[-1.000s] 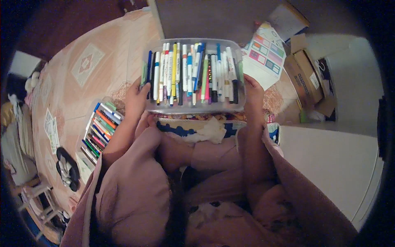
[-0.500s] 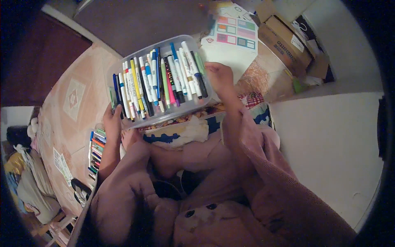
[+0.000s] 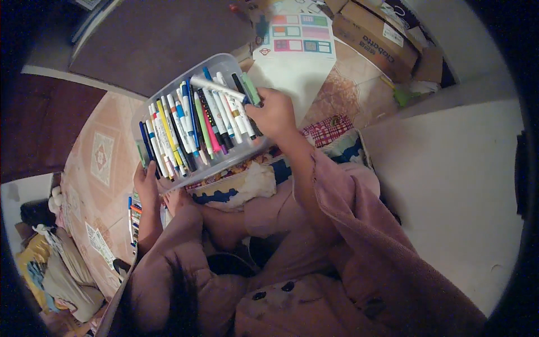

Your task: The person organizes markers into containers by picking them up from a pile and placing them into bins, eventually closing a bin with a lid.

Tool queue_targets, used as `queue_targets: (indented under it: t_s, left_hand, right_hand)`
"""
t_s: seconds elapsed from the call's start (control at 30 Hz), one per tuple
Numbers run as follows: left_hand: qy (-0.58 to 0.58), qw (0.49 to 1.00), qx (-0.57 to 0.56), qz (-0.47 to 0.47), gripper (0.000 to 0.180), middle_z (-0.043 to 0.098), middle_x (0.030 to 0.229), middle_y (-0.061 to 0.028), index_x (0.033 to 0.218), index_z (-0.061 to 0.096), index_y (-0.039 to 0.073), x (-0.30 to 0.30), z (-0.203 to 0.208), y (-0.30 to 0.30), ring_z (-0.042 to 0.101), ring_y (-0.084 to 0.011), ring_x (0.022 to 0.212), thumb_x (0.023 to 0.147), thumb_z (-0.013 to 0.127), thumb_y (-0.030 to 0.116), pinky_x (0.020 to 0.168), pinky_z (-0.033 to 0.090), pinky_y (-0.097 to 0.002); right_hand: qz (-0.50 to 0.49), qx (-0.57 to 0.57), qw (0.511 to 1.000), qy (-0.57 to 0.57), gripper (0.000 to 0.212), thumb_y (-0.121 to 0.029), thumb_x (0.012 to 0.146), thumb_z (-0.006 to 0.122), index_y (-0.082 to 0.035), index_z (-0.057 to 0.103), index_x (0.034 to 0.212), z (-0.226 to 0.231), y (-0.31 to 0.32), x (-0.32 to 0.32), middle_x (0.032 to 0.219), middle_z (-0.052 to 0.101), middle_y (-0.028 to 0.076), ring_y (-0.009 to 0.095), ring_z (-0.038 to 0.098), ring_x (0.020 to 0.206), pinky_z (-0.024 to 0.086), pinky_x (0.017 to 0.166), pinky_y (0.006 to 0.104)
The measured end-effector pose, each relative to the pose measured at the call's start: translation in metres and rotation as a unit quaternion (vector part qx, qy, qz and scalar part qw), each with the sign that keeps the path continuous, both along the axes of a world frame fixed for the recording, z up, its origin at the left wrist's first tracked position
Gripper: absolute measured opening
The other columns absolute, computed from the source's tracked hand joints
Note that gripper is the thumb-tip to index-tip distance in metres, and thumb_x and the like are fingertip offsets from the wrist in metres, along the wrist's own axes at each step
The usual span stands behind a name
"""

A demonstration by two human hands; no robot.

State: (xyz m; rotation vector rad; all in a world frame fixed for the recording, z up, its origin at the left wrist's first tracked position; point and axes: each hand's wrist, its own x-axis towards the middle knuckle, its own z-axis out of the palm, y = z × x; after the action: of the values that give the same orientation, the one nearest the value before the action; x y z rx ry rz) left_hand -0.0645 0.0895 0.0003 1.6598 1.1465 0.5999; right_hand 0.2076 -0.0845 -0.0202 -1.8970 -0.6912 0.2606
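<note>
Clear marker tray [image 3: 147, 115], frame centre: left hand [image 3: 147, 181] gripping its lower-left corner, right hand [image 3: 273, 112] pinching a white marker [image 3: 216, 87]; best kept level against spilling.

Left hand [image 3: 147, 181] is reaching up from the lower left, fingers curling closed in a grip, forearm running down into a pink sleeve. Right hand [image 3: 273, 112] is extending further forward at centre, fingers pinching shut, wrist bare, sleeved forearm angling back toward the body.
</note>
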Motion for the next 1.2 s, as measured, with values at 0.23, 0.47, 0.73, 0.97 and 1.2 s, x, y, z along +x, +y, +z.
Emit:
queue_targets:
  t_s: [0.23, 0.47, 0.73, 0.97, 1.2]
  left_hand:
    - [-0.004, 0.999, 0.030, -0.011, 0.023, 0.056, 0.086, -0.0056, 0.101, 0.051, -0.004, -0.005, -0.003, 0.004, 0.050, -0.0103, 0.076, 0.082, 0.049, 0.009, 0.069, 0.040, -0.0224]
    - [0.055, 0.998, 0.043, 0.002, 0.025, 0.053, 0.072, -0.0012, 0.090, 0.055, -0.003, 0.003, 0.009, 0.002, 0.045, -0.0066, 0.064, 0.083, 0.050, 0.020, 0.058, 0.037, -0.0206]
    - [-0.054, 0.994, -0.041, 0.083, 0.033, 0.054, 0.084, -0.0031, 0.105, 0.051, 0.000, -0.016, -0.007, 0.019, 0.047, -0.0083, 0.074, 0.085, 0.049, 0.027, 0.065, 0.039, -0.0207]
    - [-0.057, 0.997, 0.051, 0.032, 0.042, 0.041, 0.121, -0.0145, 0.121, 0.034, 0.002, -0.035, 0.017, 0.003, 0.044, -0.0217, 0.107, 0.084, 0.048, 0.018, 0.088, 0.036, -0.0307]
    - [0.145, 0.954, 0.211, 0.156, 0.042, 0.041, 0.121, -0.0171, 0.118, 0.039, 0.001, -0.162, 0.031, 0.002, 0.042, -0.0273, 0.110, 0.081, 0.052, 0.015, 0.091, 0.033, -0.0352]
  right_hand:
    - [-0.015, 0.006, 0.999, 0.030, 0.023, -0.015, 0.063, 0.061, 0.000, 0.060, 0.079, 0.003, -0.001, -0.002, 0.066, 0.058, 0.015, 0.023, 0.056, 0.056, 0.044, 0.056, 0.0317]
    - [-0.018, 0.040, 0.996, 0.081, 0.030, -0.029, 0.068, 0.061, 0.000, 0.059, 0.076, 0.008, 0.004, -0.003, 0.070, 0.057, 0.019, 0.033, 0.056, 0.066, 0.044, 0.062, 0.0398]
    - [-0.050, 0.043, 0.987, -0.149, 0.036, -0.015, 0.076, 0.052, -0.007, 0.042, 0.111, 0.013, 0.001, -0.001, 0.107, 0.050, 0.015, 0.033, 0.045, 0.102, 0.036, 0.087, 0.0388]
    - [0.133, -0.202, 0.877, -0.415, 0.042, -0.011, 0.076, 0.050, -0.014, 0.042, 0.117, 0.035, 0.014, -0.016, 0.121, 0.040, 0.009, 0.030, 0.028, 0.119, 0.019, 0.094, 0.0539]
    - [0.065, -0.141, 0.907, -0.392, 0.027, -0.017, 0.067, 0.059, -0.011, 0.059, 0.093, 0.048, 0.011, -0.026, 0.082, 0.057, 0.008, 0.027, 0.047, 0.089, 0.027, 0.090, 0.0451]
